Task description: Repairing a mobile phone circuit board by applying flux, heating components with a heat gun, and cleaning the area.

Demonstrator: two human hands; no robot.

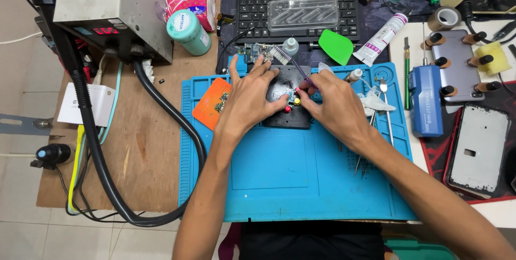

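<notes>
A small circuit board [289, 97] lies on a black holder plate [293, 116] on the blue work mat [301, 168]. My left hand [248, 99] rests on the plate with fingers spread, pressing the board's left side. My right hand [332, 107] grips a thin brush [287, 61] whose handle slants up and left, its bristled head over the mat's top edge. Red and yellow knobs on the plate show between my hands.
An orange card [210, 103] lies on the mat's left. Tweezers [385, 110] lie at the right. A keyboard [297, 7], green pick [336, 46], white tube [380, 38], teal bottle [188, 33], hot-air station [110, 10] with thick black hose [161, 104], and phone frame [478, 152] surround the mat.
</notes>
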